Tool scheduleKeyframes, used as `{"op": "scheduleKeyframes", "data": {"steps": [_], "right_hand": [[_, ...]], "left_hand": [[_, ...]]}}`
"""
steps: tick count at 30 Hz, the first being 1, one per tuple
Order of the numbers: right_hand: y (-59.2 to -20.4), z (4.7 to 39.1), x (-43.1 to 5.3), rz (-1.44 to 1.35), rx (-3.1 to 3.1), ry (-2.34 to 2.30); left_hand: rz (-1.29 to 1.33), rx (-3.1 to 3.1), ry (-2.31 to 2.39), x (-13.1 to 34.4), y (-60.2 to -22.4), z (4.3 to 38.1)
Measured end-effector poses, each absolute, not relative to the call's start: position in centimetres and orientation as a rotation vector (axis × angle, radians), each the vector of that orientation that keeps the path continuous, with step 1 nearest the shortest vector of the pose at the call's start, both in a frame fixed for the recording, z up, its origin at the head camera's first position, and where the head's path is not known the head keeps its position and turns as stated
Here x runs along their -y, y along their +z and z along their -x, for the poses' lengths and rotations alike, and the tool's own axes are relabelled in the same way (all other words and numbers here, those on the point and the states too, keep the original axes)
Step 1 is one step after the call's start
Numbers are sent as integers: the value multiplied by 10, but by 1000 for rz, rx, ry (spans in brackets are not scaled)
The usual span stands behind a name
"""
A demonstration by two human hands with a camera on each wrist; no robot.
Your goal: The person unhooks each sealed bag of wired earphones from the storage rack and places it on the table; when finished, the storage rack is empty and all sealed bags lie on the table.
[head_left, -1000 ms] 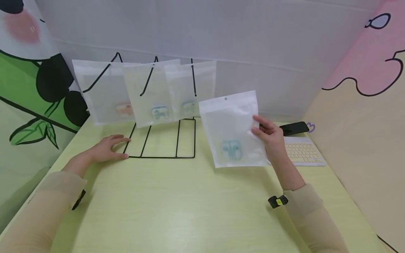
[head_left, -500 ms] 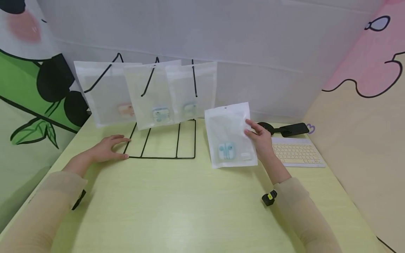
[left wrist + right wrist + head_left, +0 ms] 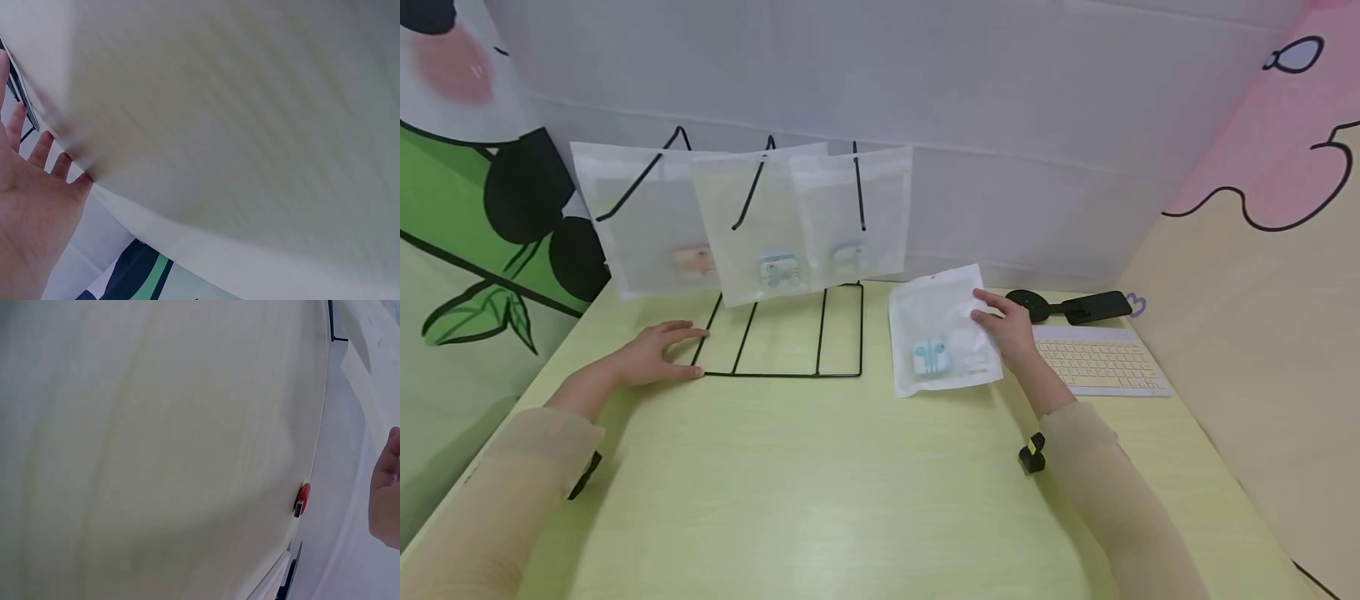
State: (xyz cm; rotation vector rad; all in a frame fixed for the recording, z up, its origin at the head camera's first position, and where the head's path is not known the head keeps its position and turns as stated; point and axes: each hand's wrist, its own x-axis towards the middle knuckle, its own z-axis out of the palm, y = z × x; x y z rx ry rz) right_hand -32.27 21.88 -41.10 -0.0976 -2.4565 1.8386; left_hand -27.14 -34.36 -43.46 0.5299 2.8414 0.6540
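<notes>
A white translucent bag [image 3: 947, 321] with blue-and-white earphones [image 3: 931, 356] inside hangs tilted over the table's right-middle. Its right edge is pinched by my right hand [image 3: 1011, 333], seen partly at the edge of the right wrist view. My left hand [image 3: 651, 354] rests on the table with fingers and thumb spread, touching the left front corner of a black wire rack [image 3: 782, 374]. From the rack's hooks hang three similar bags: a left one [image 3: 640, 250] with an orange item, a middle one [image 3: 752, 208] and a right one [image 3: 887, 200] with bluish items.
To the right lie a white keyboard [image 3: 1105, 367] and a black flat object [image 3: 1097, 307] joined to a round black piece [image 3: 1032, 305]. A purple heart-shaped piece [image 3: 1138, 304] is beside them. A small red-and-black thing [image 3: 302, 500] shows in the right wrist view.
My right hand has moved left and the bag it holds has come lower, leaning back more. The round black piece has come into view. My left hand has stayed on the rack.
</notes>
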Motion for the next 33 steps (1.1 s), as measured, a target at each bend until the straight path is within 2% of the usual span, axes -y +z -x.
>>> {"op": "scheduleKeyframes", "data": {"steps": [10, 18, 26, 33], "right_hand": [[-414, 339, -214, 49, 2666, 1796], [-426, 355, -216, -150, 2790, 1599], [-430, 363, -212, -252, 2808, 1601], [-426, 367, -217, -456, 3033, 1267]], "left_hand": [[-527, -2850, 653, 346, -437, 271], [-532, -2848, 657, 344, -436, 271], [-545, -2850, 663, 343, -435, 271], [-528, -2846, 653, 343, -434, 271]]}}
